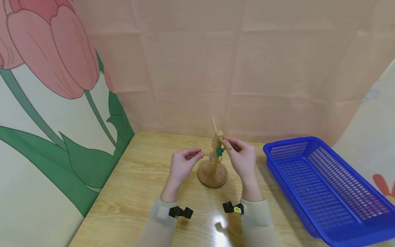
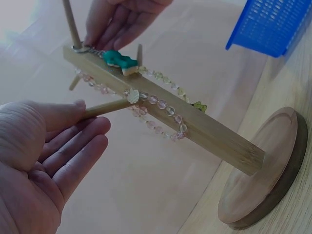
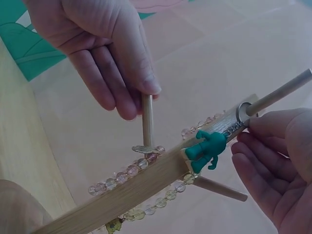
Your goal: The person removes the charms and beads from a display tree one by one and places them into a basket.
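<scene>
Our left hand [image 1: 182,164] pinches a peg [image 2: 105,108] of the stand [image 1: 213,173]. Our right hand [image 1: 243,159] grasps the keyring [image 3: 242,113] on the upper peg [image 3: 278,95]; bracelets [image 2: 156,102] hang there, none in the basket [image 1: 324,185].

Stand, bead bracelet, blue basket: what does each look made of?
Stand: light wood, perhaps bamboo, showing visible grain and a matte finish; the left hand pinches one of its pegs.
Bead bracelet: translucent pale beads, glass or plastic, glossy.
Blue basket: moulded plastic, going by its perforated mesh walls and uniform colour.
</scene>
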Demonstrator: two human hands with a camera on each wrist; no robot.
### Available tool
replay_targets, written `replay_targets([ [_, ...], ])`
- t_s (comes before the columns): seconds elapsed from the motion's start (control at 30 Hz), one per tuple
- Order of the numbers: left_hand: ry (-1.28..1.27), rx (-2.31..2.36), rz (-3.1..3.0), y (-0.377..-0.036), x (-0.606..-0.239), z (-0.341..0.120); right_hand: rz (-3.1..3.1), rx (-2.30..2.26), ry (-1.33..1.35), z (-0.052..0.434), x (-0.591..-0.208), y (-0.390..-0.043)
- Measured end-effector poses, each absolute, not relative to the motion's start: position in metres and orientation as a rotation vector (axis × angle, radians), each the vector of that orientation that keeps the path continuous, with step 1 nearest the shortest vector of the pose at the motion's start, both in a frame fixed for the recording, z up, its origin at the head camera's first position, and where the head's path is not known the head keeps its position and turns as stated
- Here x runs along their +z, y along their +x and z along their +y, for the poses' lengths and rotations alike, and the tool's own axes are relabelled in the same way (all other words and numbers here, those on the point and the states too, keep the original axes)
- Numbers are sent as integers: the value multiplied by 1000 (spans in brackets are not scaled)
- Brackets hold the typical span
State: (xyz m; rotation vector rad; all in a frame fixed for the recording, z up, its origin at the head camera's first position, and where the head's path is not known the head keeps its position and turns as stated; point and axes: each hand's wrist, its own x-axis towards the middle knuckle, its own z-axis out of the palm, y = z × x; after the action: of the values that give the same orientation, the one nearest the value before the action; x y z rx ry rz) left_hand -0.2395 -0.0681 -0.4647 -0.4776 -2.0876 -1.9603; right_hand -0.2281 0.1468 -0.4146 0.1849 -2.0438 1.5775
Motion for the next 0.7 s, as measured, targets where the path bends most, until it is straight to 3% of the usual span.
replay_targets([
  [0.7, -490, -1957, -2092, -240, -466, -70, -2058, 1590, 140, 148, -409, -220],
])
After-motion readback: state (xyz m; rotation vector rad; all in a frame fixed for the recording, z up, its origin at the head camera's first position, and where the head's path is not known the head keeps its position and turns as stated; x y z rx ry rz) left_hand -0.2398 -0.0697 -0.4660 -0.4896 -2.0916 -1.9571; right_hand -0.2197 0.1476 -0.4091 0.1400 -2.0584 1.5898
